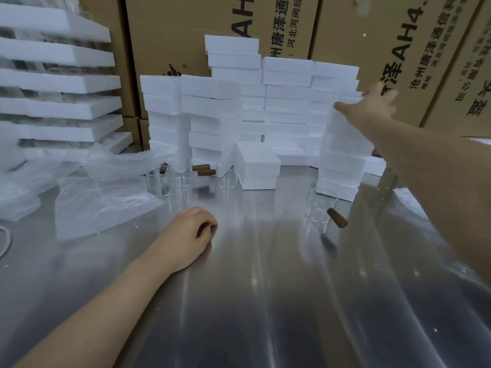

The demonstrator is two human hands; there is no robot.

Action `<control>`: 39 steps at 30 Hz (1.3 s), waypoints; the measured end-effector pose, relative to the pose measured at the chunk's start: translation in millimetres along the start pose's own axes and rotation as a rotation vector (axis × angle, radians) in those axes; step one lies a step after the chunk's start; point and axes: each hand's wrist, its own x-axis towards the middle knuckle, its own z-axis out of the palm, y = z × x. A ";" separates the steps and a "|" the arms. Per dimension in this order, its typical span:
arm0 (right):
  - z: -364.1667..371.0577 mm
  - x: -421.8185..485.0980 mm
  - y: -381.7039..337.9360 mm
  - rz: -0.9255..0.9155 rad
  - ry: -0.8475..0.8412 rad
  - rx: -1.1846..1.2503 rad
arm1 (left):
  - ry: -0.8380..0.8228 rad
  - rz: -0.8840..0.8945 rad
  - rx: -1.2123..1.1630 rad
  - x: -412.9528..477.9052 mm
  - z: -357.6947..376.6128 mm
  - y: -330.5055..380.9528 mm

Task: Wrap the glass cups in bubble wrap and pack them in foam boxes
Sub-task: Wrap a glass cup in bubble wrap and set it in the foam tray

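A glass cup (320, 208) with a brown wooden handle stands on the steel table (265, 288) at right of centre. Three more glass cups (183, 176) stand further back, near a single foam box (257, 166). Sheets of bubble wrap (103, 203) lie at the left. White foam boxes are stacked in several columns at the back. My right hand (372, 104) reaches up and grips the top foam box of the tall right-hand stack (342, 155). On the table in the middle rests my left hand (191, 235), its fingers curled in and holding nothing.
Large cardboard cartons (372, 30) with printed lettering form a wall behind the table. Long foam trays (58, 83) are piled at the far left. The tall right-hand foam stack leans slightly, close to the near cup.
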 end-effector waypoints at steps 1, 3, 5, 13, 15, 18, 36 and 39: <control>-1.3 -5.6 -1.9 -0.001 0.092 0.059 | -0.004 -0.002 -0.003 0.3 0.1 -0.2; -6.5 -26.6 -13.3 -0.083 0.322 0.242 | 0.002 -0.003 -0.008 1.3 0.8 -2.2; -13.7 -66.1 -32.6 -0.261 0.404 0.527 | 0.004 -0.033 -0.030 0.4 3.6 -5.8; 11.4 -270.4 -11.7 0.681 -1.071 1.447 | 0.420 0.344 -0.091 3.6 1.2 15.0; 15.3 -281.1 -0.1 0.870 -1.227 1.420 | 0.334 0.435 -0.117 3.0 1.6 18.7; 15.2 -278.8 13.6 0.878 -1.275 1.241 | 0.256 0.452 -0.089 0.6 2.7 18.8; -1.1 9.6 49.6 -0.251 -0.258 -0.366 | 0.048 0.246 0.016 1.1 0.2 17.4; 0.9 8.0 59.5 -0.255 -0.245 -0.103 | 0.026 0.239 0.036 2.8 1.5 15.4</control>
